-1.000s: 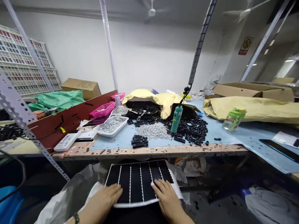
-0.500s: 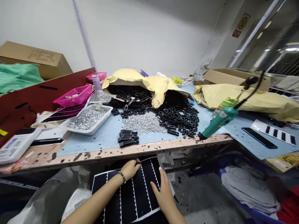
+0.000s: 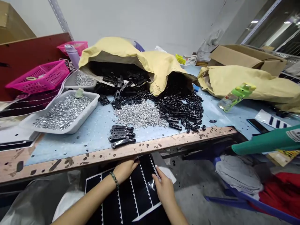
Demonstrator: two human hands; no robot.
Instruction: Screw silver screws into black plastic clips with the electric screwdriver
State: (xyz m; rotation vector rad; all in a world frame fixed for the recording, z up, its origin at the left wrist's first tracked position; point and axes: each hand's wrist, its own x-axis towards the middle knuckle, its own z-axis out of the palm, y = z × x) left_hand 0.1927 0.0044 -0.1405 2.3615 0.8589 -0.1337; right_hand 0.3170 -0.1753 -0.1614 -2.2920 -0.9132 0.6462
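Below the table edge lies a sheet of black strips with white scalloped borders (image 3: 136, 190). My left hand (image 3: 125, 170), with a beaded bracelet at the wrist, rests on the sheet's upper part; its fingertips are partly hidden under the table edge, and how they are closed is unclear. At the sheet's right edge is my right hand (image 3: 164, 187), thumb and fingers apart, touching the sheet. On the table stand a small stack of black parts (image 3: 122, 136), a heap of silver screws (image 3: 142, 115) and a larger pile of black parts (image 3: 182, 112).
A white tray of small metal pieces (image 3: 65, 112) and a pink basket (image 3: 39, 76) stand at the left. Yellow sacks (image 3: 112, 47) lie behind. A green tool (image 3: 269, 140) hangs at the right, near a bottle (image 3: 236, 97) and a phone (image 3: 257, 125).
The view has moved closer to the table. The green tool has swung to the right, uncovering the bottle. Both hands remain at the sheet, and a white flap shows beyond its right edge.
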